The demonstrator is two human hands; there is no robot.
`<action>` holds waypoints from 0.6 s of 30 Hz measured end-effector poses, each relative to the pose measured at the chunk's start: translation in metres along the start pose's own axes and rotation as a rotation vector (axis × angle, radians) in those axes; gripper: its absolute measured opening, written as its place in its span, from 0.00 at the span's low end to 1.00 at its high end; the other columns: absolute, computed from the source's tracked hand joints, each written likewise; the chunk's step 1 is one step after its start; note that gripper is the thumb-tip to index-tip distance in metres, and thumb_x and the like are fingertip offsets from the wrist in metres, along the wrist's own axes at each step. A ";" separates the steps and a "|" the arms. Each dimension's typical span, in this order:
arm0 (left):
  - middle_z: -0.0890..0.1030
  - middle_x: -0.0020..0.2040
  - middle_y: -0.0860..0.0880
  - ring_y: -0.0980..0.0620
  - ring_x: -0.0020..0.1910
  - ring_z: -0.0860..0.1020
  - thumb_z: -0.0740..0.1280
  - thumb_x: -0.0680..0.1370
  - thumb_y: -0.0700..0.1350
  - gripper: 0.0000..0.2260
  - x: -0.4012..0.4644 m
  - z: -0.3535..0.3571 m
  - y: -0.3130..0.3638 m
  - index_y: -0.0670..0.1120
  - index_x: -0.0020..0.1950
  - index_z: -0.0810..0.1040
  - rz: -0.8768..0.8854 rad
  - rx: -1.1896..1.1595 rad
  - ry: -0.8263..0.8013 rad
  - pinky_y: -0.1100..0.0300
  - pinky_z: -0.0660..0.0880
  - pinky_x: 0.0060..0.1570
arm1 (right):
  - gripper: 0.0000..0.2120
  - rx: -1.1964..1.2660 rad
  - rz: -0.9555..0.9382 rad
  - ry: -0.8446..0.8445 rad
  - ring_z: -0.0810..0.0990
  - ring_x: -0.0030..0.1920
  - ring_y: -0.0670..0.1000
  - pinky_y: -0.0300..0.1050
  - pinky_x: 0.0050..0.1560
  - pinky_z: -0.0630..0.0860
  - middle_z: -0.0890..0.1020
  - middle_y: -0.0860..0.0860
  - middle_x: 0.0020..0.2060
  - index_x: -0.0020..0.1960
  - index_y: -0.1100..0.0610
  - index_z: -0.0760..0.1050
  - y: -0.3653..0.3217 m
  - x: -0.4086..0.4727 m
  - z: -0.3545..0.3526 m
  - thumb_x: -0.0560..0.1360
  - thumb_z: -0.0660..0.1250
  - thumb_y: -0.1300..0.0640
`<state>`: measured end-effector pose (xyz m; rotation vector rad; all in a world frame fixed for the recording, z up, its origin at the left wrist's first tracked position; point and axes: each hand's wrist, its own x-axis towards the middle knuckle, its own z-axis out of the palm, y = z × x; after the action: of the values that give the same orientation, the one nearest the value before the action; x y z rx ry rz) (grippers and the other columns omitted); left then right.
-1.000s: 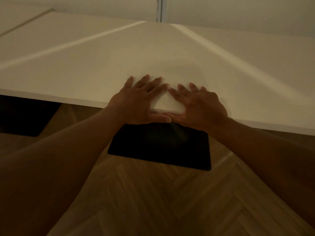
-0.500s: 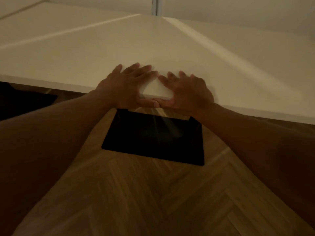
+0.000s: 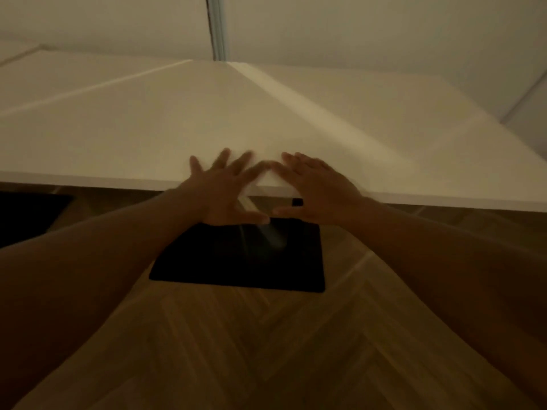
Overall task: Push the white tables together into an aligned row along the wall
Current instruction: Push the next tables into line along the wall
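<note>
Both hands now sit with fingers spread and straight, blurred with motion: the left hand [image 3: 220,189] and right hand [image 3: 315,187] overlap the near edge of the middle white table [image 3: 183,125], whereas 1 s ago they lay flat and pressed further onto it. That table reaches the wall [image 3: 355,28], with seams to tables on each side, so the push looks about finished. Its black base plate [image 3: 236,258] rests on the floor.

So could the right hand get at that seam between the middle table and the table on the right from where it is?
Probably yes. The right hand lies open at the near edge of the middle white table, and the seam runs past just to its right over bare tabletop, with nothing lying between them.
</note>
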<state>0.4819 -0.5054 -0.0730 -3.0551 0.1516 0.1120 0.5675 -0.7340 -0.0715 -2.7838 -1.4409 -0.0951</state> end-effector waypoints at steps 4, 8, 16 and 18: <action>0.40 0.82 0.53 0.41 0.81 0.45 0.45 0.65 0.83 0.48 0.035 -0.016 0.052 0.63 0.79 0.36 0.198 0.058 0.011 0.31 0.56 0.71 | 0.46 -0.014 0.229 -0.034 0.50 0.79 0.56 0.60 0.76 0.52 0.50 0.49 0.80 0.79 0.40 0.44 0.056 -0.030 -0.006 0.68 0.42 0.18; 0.42 0.82 0.53 0.34 0.79 0.44 0.47 0.64 0.84 0.47 0.075 -0.016 0.103 0.66 0.78 0.38 0.000 0.004 -0.003 0.24 0.48 0.69 | 0.44 -0.090 0.199 0.000 0.53 0.78 0.56 0.60 0.76 0.54 0.53 0.49 0.80 0.80 0.41 0.44 0.099 -0.057 -0.006 0.70 0.40 0.20; 0.68 0.66 0.42 0.39 0.64 0.67 0.50 0.61 0.86 0.50 0.091 -0.014 0.108 0.57 0.75 0.60 0.067 0.051 0.297 0.39 0.67 0.63 | 0.46 -0.102 0.165 0.063 0.59 0.76 0.60 0.63 0.72 0.61 0.58 0.50 0.79 0.80 0.44 0.50 0.103 -0.055 0.001 0.69 0.41 0.19; 0.68 0.63 0.43 0.40 0.62 0.67 0.50 0.62 0.85 0.50 0.093 -0.018 0.108 0.55 0.74 0.62 0.105 0.055 0.302 0.40 0.68 0.62 | 0.46 -0.108 0.155 0.061 0.59 0.76 0.61 0.64 0.72 0.61 0.58 0.51 0.79 0.80 0.44 0.49 0.104 -0.056 0.002 0.69 0.41 0.19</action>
<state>0.5647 -0.6234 -0.0704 -2.9889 0.3269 -0.3429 0.6205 -0.8394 -0.0742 -2.9384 -1.2379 -0.2613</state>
